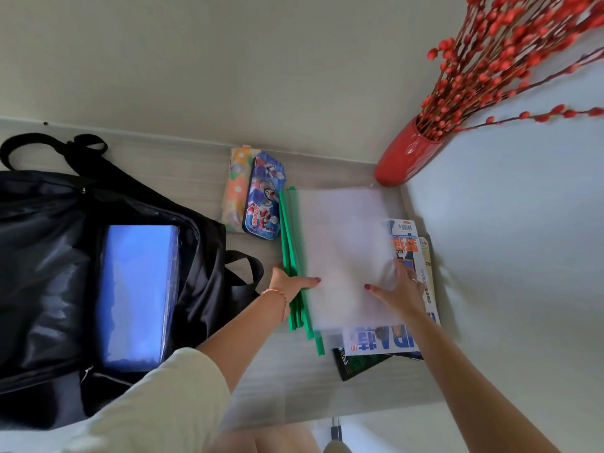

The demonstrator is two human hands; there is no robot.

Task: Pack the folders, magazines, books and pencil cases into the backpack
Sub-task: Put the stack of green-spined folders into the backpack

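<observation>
A black backpack (49,256) lies open at the left with a blue book (137,295) inside it. A stack of translucent folders with green spines (340,250) lies in the middle of the table. My left hand (291,282) grips the stack at its green-spine edge, thumb on top. My right hand (398,289) holds the stack's right edge. Under the folders lie magazines (405,243) and a dark book (356,364). A blue tin pencil case (263,197) and a flowered pencil case (236,191) lie near the wall.
A red vase (405,158) with red-berried branches (510,53) stands in the back right corner, leaning over the table. The wall runs along the far edge and the right side. The grey table (294,380) ends near me.
</observation>
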